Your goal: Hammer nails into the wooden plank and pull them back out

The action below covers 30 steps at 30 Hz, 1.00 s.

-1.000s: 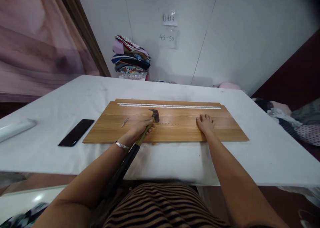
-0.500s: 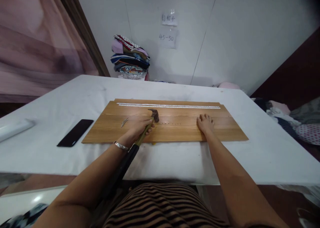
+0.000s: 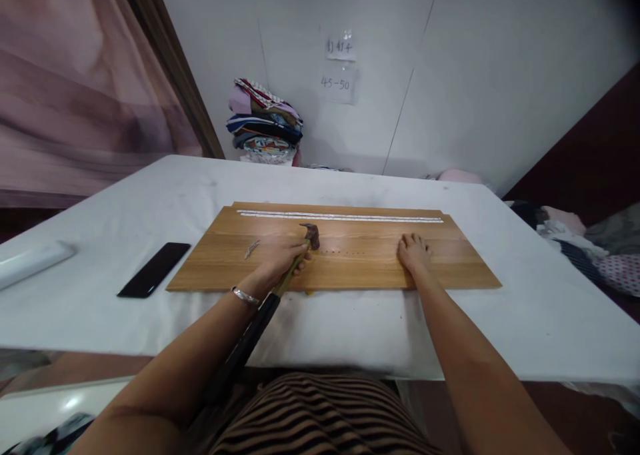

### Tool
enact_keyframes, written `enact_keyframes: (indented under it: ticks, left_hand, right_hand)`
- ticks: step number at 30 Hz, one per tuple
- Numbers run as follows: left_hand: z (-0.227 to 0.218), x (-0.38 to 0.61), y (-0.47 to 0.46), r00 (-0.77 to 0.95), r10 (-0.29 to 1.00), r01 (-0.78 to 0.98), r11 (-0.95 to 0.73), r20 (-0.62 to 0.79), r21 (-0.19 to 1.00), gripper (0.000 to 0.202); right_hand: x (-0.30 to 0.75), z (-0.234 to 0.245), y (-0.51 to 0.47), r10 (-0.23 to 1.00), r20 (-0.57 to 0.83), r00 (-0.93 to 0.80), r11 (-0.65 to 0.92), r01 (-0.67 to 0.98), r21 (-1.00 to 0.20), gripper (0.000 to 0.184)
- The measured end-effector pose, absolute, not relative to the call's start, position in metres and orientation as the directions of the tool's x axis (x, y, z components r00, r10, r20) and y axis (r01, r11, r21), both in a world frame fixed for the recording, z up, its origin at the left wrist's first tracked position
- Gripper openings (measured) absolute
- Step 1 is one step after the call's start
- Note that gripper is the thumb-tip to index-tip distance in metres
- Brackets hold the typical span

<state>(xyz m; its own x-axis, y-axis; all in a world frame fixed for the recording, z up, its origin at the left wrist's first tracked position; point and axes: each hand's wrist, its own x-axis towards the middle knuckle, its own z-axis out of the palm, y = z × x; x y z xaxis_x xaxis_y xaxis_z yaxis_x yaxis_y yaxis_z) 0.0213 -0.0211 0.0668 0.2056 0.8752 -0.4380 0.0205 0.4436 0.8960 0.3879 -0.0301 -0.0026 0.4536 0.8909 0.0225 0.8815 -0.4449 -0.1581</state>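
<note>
My left hand (image 3: pixel 286 260) is closed round the wooden shaft of a claw hammer (image 3: pixel 311 235), gripping it high up near the head. Its black grip runs back beside my forearm. The hammer head is over the wooden board (image 3: pixel 210 265), at the left end of a row of small dark nails or holes (image 3: pixel 345 252); I cannot tell whether it touches the wood. My right hand (image 3: pixel 414 251) lies on the board to the right of that row, fingers apart and holding nothing. A small pile of loose nails (image 3: pixel 253 248) lies left of the hammer.
Two white strips with markings (image 3: pixel 340 216) lie along the board's far edge. A black phone (image 3: pixel 154 270) is left of the board on the white-covered table (image 3: pixel 330 332). Farther left lies a white roll (image 3: pixel 37 262). Folded clothes (image 3: pixel 265 122) are stacked by the wall.
The whole view has shifted slightly, so things appear a little lower. My hands and the hammer keep almost the same places over the board.
</note>
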Motion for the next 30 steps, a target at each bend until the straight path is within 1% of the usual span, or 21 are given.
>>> enact_keyframes:
  ticks: [5, 12, 16, 23, 30]
  left_hand:
    - [0.063, 0.02, -0.022, 0.242, 0.879, -0.007, 0.425, -0.411, 0.905, 0.022]
    - [0.067, 0.021, -0.024, 0.232, 0.879, -0.008, 0.43, -0.417, 0.903, 0.023]
    - [0.069, 0.022, -0.025, 0.206, 0.884, -0.009, 0.431, -0.42, 0.902, 0.023]
    - [0.059, 0.019, -0.022, 0.231, 0.872, -0.002, 0.443, -0.431, 0.896, 0.024]
    - [0.058, 0.019, -0.022, 0.238, 0.862, 0.018, 0.457, -0.448, 0.889, 0.025]
  right_hand:
    - [0.39, -0.006, -0.028, 0.888, 0.022, 0.459, -0.451, 0.88, -0.149, 0.051]
    - [0.391, -0.008, -0.027, 0.89, 0.033, 0.454, -0.44, 0.878, -0.19, 0.052]
    - [0.392, -0.007, -0.027, 0.892, 0.028, 0.451, -0.438, 0.877, -0.197, 0.051]
    - [0.391, -0.006, -0.028, 0.888, 0.039, 0.458, -0.441, 0.874, -0.206, 0.051]
    - [0.39, -0.003, -0.028, 0.886, 0.013, 0.464, -0.452, 0.869, -0.204, 0.052]
